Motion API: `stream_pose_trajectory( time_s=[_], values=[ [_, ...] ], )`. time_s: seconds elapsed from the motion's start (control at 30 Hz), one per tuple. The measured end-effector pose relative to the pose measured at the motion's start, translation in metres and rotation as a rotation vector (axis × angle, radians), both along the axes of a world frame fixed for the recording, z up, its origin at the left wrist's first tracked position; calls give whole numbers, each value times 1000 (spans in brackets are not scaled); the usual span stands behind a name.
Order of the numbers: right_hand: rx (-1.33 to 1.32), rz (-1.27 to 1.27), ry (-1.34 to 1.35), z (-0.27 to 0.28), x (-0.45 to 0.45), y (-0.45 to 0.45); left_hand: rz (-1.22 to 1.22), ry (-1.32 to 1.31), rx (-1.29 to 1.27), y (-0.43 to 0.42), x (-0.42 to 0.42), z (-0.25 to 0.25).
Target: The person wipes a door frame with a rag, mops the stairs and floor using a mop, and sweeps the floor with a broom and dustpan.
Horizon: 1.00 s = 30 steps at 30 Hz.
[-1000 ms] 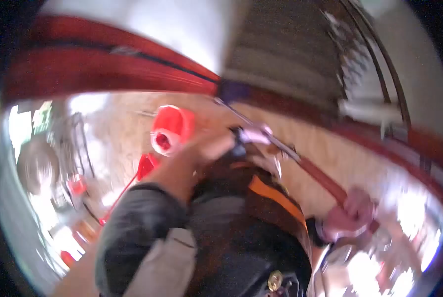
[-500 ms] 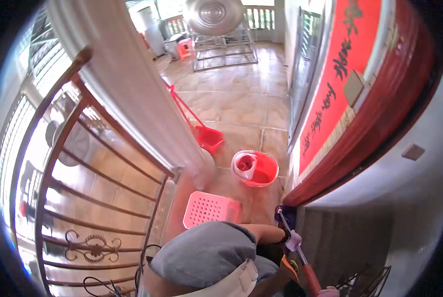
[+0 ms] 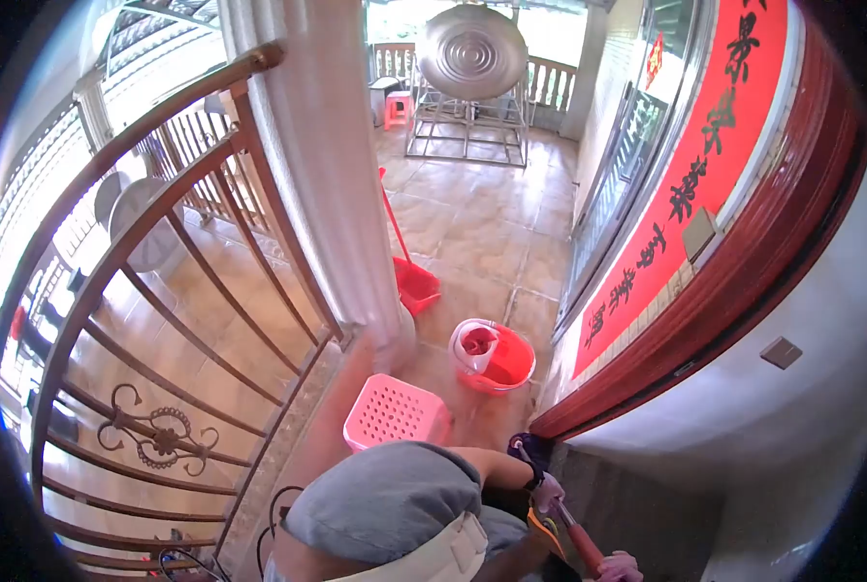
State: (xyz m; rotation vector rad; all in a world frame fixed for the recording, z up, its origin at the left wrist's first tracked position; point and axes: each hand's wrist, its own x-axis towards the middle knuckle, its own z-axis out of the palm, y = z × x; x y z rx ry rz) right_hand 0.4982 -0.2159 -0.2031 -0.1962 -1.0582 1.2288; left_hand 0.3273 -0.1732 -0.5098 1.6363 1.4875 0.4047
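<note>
Head view: a mop (image 3: 575,533) slants across the near right, held in two hands.
The left hand (image 3: 548,492) has fingers curled round its shaft, the right hand (image 3: 620,567) round its red handle; its dark head (image 3: 535,448) sits beside the doorframe (image 3: 637,403), near a red bucket (image 3: 492,385).

Scene is viewed from head height, forward and steeply down, left hand (image 3: 548,494) and right hand (image 3: 620,567) framed close below, tiled floor (image 3: 463,225) seen beyond.
</note>
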Motion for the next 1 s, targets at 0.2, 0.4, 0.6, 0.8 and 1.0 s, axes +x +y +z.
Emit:
stream_pose_trajectory(
  time_s=[0.2, 0.4, 0.6, 0.8, 1.0],
  values=[
    [756, 326, -314, -25, 25, 46, -58, 161, -67, 15, 10, -33],
    [855, 582, -374, -32, 23, 66, -43, 203, 52, -4, -1, -15],
    [748, 586, -177, -36, -3, 44, -52, 210, 19, -25, -13, 22],
    [682, 457, -218, -24, 0, 27, 57, 278, 20, -29, -6, 19],
    [576, 279, -251, -9, 9, 9, 39, 233, 40, -23, 3, 21]
  ],
)
